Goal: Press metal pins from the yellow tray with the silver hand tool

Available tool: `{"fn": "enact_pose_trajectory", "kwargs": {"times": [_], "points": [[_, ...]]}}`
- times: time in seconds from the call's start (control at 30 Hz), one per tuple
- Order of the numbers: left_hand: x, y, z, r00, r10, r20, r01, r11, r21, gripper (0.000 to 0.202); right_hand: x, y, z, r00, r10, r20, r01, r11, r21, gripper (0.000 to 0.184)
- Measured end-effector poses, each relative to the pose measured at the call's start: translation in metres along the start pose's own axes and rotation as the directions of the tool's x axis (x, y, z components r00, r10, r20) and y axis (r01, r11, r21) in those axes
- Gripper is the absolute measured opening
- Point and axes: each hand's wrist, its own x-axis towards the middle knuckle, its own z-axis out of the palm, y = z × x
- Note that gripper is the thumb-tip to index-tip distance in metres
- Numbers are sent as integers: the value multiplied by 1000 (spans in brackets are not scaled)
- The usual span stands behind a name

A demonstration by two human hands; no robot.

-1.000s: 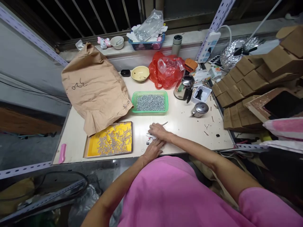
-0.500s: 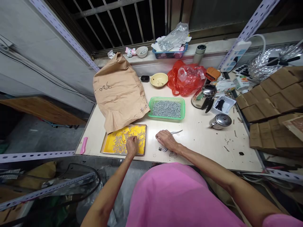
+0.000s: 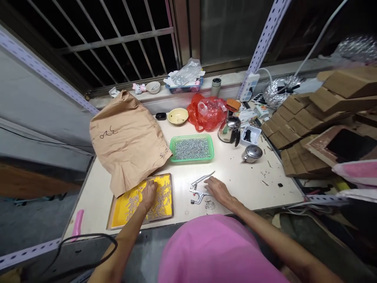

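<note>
The left hand (image 3: pixel 149 192) is down among the pins (image 3: pixel 161 204) in the tray (image 3: pixel 119 217), fingertips hidden, so any pinch cannot be told; the right hand (image 3: pixel 219 191) is at the handle end of the pliers (image 3: pixel 194 191) on the table (image 3: pixel 247 182), its hold unclear. The pins look light, stiff and slippery, best pinched mid-length; the pliers, likely heavier, suit a grip round the handles

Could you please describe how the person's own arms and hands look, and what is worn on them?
The left hand and the right hand are bare, without gloves. The visible arms are uncovered too, with no watch showing; no sleeve is in view. The person wears a plain pink top.
</note>
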Motion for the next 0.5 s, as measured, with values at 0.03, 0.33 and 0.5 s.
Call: {"fn": "enact_pose_trajectory", "kwargs": {"times": [0.03,0.33,0.5], "points": [[-1,4,-2,1000,6,-14,-7,1000,-28,24,-11,4,12,996,31,81,-30,999,-24,22],[-47,127,25,902,49,429,331,558,-761,30,-26,22,43,959,118,259,-57,971,-232,21],[-58,159,50,843,22,537,455,504,-735,33,-20,29,34,957,130,258,-63,966,-251,24]]}}
